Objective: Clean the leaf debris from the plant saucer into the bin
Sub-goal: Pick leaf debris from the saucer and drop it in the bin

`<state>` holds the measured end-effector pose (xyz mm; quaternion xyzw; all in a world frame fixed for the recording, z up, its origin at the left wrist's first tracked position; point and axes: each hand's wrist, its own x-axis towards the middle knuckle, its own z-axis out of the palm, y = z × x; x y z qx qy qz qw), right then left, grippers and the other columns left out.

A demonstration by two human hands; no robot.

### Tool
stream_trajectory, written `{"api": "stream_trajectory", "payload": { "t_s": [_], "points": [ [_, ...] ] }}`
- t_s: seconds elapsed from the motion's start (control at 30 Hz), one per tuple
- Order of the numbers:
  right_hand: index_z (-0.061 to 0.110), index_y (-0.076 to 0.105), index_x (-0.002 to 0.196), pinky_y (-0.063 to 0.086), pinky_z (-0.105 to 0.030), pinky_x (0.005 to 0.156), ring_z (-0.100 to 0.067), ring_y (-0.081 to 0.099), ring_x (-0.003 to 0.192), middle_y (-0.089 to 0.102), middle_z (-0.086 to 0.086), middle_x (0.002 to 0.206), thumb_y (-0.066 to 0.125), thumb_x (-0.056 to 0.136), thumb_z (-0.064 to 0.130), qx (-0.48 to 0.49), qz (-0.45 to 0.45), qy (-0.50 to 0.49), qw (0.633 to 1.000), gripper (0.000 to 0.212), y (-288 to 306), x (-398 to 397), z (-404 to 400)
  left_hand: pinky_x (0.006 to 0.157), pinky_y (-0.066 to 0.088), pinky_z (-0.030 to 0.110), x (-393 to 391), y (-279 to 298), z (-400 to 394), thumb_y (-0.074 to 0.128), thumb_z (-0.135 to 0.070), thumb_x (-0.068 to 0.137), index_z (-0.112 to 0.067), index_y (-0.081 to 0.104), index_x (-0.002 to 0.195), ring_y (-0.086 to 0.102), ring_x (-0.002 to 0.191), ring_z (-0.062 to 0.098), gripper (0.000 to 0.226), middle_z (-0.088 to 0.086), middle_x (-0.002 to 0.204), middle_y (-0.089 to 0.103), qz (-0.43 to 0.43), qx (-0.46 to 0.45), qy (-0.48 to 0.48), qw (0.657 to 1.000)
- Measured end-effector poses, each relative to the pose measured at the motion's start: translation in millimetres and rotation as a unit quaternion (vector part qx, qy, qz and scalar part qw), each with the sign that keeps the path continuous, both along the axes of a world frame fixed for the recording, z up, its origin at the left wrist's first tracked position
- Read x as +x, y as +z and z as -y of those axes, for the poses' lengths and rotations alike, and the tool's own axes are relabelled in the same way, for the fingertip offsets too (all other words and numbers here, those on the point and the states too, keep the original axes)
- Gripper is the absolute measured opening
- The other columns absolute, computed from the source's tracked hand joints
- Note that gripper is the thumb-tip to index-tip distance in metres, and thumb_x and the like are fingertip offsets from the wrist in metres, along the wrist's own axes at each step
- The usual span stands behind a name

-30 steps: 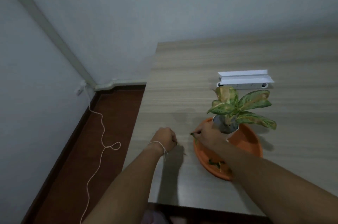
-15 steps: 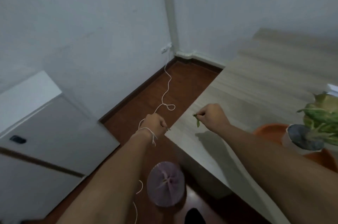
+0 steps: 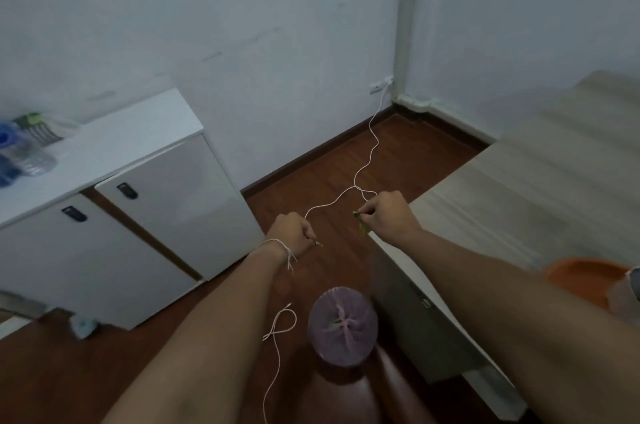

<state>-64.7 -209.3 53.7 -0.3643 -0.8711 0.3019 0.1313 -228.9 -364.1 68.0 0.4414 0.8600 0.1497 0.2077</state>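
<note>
Your right hand [image 3: 389, 217] pinches a green leaf [image 3: 360, 224] in its grip, off the surface [image 3: 540, 188] edge. Your left hand [image 3: 292, 233] is fisted on a tiny scrap. The bin [image 3: 342, 325] stands on the floor below both grips; the saucer [image 3: 585, 280] lies well right.

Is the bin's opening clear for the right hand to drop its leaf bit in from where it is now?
Probably yes. The right hand pinches a green leaf piece off the table edge; the bin stands below and nearer, its lined mouth uncovered. The hand isn't over it yet.
</note>
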Motion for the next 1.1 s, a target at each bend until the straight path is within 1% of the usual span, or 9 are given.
{"api": "stream_trajectory", "payload": {
  "t_s": [0.13, 0.37, 0.53, 0.63, 0.73, 0.77, 0.8, 0.93, 1.1],
  "points": [
    [0.017, 0.081, 0.086, 0.050, -0.021, 0.067, -0.010, 0.068, 0.067, 0.079, 0.001, 0.079, 0.073, 0.081, 0.015, 0.003, 0.011, 0.007, 1.000, 0.010, -6.7, -17.4, 19.3, 0.083, 0.053, 0.019, -13.0, -6.6, 22.1, 0.077, -0.014, 0.073, -0.016, 0.080, 0.077, 0.072, 0.082, 0.016, 0.005, 0.001, 0.082, 0.078, 0.012, -0.011, 0.002, 1.000],
    [0.020, 0.081, 0.082, 0.049, -0.021, 0.061, -0.001, 0.059, 0.057, 0.079, 0.004, 0.076, 0.075, 0.080, 0.019, -0.004, 0.007, 0.011, 1.000, 0.006, -34.0, -35.3, 50.8, 0.088, 0.056, 0.025, -17.2, -31.2, 44.4, 0.074, -0.016, 0.075, -0.016, 0.080, 0.080, 0.073, 0.088, 0.018, 0.009, 0.000, 0.086, 0.079, 0.005, -0.033, -0.040, 0.999],
    [0.014, 0.080, 0.090, 0.052, -0.018, 0.065, -0.008, 0.067, 0.069, 0.080, 0.000, 0.086, 0.073, 0.083, 0.018, -0.045, 0.048, 0.039, 0.997, 0.011, -95.7, -37.8, 78.1, 0.086, 0.055, 0.033, 0.6, -85.0, 45.4, 0.069, -0.021, 0.080, -0.017, 0.080, 0.088, 0.070, 0.094, 0.029, 0.014, 0.004, 0.096, 0.079, -0.007, -0.059, -0.054, 0.997],
    [0.011, 0.080, 0.079, 0.048, -0.021, 0.064, -0.006, 0.064, 0.064, 0.077, 0.002, 0.075, 0.072, 0.083, 0.017, -0.085, 0.051, 0.051, 0.994, 0.010, -147.8, -34.5, 87.4, 0.086, 0.053, 0.036, 9.1, -130.9, 47.1, 0.064, -0.022, 0.083, -0.015, 0.079, 0.092, 0.068, 0.098, 0.035, 0.019, 0.011, 0.100, 0.077, 0.004, -0.077, -0.041, 0.996],
    [0.016, 0.064, 0.053, 0.034, -0.012, 0.051, 0.001, 0.043, 0.043, 0.052, 0.010, 0.045, 0.071, 0.082, 0.015, -0.099, 0.061, 0.057, 0.992, 0.031, -210.2, -32.8, 86.7, 0.083, 0.056, 0.041, 8.7, -188.1, 44.7, 0.059, -0.025, 0.084, -0.011, 0.078, 0.092, 0.068, 0.095, 0.039, 0.024, 0.017, 0.095, 0.076, 0.016, -0.107, -0.027, 0.994],
    [0.012, 0.068, 0.055, 0.034, -0.014, 0.048, -0.003, 0.039, 0.041, 0.048, 0.006, 0.042, 0.069, 0.083, 0.014, -0.102, 0.067, 0.059, 0.991, 0.028, -233.0, -32.3, 84.6, 0.083, 0.056, 0.042, 6.5, -208.3, 41.6, 0.059, -0.025, 0.084, -0.010, 0.077, 0.092, 0.068, 0.096, 0.040, 0.025, 0.018, 0.094, 0.075, 0.015, -0.114, -0.023, 0.993],
    [0.001, 0.051, 0.054, 0.037, -0.023, 0.049, -0.007, 0.037, 0.043, 0.047, 0.000, 0.044, 0.068, 0.084, 0.014, -0.104, 0.078, 0.055, 0.990, 0.036, -256.1, -32.2, 81.8, 0.084, 0.055, 0.043, 4.0, -229.0, 38.8, 0.058, -0.024, 0.084, -0.009, 0.077, 0.092, 0.067, 0.096, 0.041, 0.025, 0.019, 0.094, 0.075, 0.014, -0.115, -0.014, 0.993],
    [0.016, 0.035, 0.051, 0.035, -0.040, 0.051, -0.019, 0.030, 0.048, 0.035, -0.007, 0.048, 0.061, 0.083, 0.012, -0.081, 0.100, 0.056, 0.990, 0.041, -328.4, -23.4, 70.6, 0.090, 0.053, 0.044, 6.7, -301.6, 29.8, 0.059, -0.018, 0.085, -0.007, 0.076, 0.096, 0.066, 0.102, 0.041, 0.024, 0.018, 0.103, 0.074, 0.017, -0.120, 0.011, 0.993],
    [0.018, 0.027, 0.048, 0.023, -0.030, 0.046, -0.014, 0.026, 0.041, 0.025, -0.004, 0.043, 0.059, 0.077, 0.008, -0.089, 0.084, 0.072, 0.990, 0.045, -374.8, -18.5, 62.4, 0.087, 0.054, 0.045, 19.9, -360.9, 24.9, 0.061, -0.018, 0.086, -0.005, 0.076, 0.096, 0.066, 0.099, 0.042, 0.023, 0.021, 0.101, 0.073, 0.033, -0.108, 0.071, 0.991]
  ]
}}
